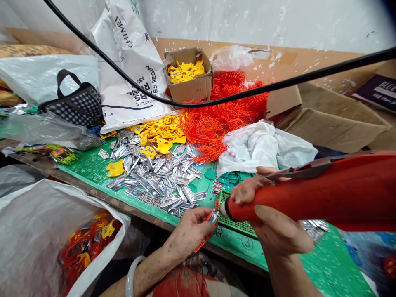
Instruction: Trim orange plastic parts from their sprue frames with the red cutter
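Observation:
My left hand (189, 231), closed, pinches a narrow orange plastic part (204, 242) with a shiny metal piece on it near the table's front edge. My right hand (275, 222) is wrapped round a large red electric screwdriver (334, 194), which lies nearly level and points left. Its tip meets the top end of the orange part; the exact contact point is too small to make out. Under the tip sits a green perforated tray (238, 226), partly covered by my right hand. Left of my hands spreads a heap of silver metal blades (154, 177).
Yellow plastic parts (163, 132) and a tangle of red-orange parts (216, 115) lie behind the blades. A cardboard box (190, 88) holds more yellow parts. A white sack (27, 231) with finished-looking pieces stands front left. A black cable (198, 104) crosses the view.

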Demonstrator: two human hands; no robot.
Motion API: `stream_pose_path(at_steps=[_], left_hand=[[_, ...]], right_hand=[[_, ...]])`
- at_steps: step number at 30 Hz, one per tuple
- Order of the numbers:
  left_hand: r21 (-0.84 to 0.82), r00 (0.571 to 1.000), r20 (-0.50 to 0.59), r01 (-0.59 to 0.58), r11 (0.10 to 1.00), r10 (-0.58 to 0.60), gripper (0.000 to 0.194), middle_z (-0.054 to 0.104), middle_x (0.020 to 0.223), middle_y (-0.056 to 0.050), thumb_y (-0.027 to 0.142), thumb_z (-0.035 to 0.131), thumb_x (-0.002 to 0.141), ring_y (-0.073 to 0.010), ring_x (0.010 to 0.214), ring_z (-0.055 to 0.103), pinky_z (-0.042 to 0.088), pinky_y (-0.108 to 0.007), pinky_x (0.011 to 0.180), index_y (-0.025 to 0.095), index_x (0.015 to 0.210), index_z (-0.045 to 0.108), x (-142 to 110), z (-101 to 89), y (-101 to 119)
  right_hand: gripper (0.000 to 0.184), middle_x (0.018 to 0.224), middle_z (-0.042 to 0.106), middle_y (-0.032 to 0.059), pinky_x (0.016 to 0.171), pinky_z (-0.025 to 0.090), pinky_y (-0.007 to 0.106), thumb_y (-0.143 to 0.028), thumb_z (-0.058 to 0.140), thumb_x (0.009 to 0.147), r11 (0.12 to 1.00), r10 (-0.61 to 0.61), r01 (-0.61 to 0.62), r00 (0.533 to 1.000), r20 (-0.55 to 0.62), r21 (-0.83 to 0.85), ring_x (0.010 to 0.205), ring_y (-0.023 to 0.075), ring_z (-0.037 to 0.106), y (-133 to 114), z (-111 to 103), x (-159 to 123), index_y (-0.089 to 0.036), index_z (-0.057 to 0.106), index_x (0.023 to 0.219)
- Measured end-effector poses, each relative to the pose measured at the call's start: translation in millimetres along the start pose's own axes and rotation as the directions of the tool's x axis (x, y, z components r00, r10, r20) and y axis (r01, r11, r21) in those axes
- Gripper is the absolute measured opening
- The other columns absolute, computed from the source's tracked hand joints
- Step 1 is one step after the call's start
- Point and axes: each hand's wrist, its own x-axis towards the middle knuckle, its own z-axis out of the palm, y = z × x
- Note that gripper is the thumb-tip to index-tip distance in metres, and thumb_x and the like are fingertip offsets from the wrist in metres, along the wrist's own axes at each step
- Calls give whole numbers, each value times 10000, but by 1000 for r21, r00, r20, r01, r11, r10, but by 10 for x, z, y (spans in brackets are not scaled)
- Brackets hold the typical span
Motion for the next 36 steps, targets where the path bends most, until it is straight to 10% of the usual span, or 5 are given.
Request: stream_pose_path(at_steps=[24,36], left_hand=[[96,978,-89,-178,979,186,524,480,632,49,441,714,792,-138,602,424,334,-254,578,172,1234,633,-26,7,-36],[43,989,-92,-114,993,117,333,643,720,-22,443,732,742,-154,660,493,386,-277,657,148,896,754,-39,64,65]], right_hand=[[473,728,613,-37,683,523,382,-375,757,768,1000,-8,7,998,-63,-5,648,175,610,-60,29,-23,-290,562,1190],[460,748,640,-32,685,524,357,-344,774,773,999,-16,17,999,-47,33,664,161,607,-108,31,-25,-272,580,1184]])
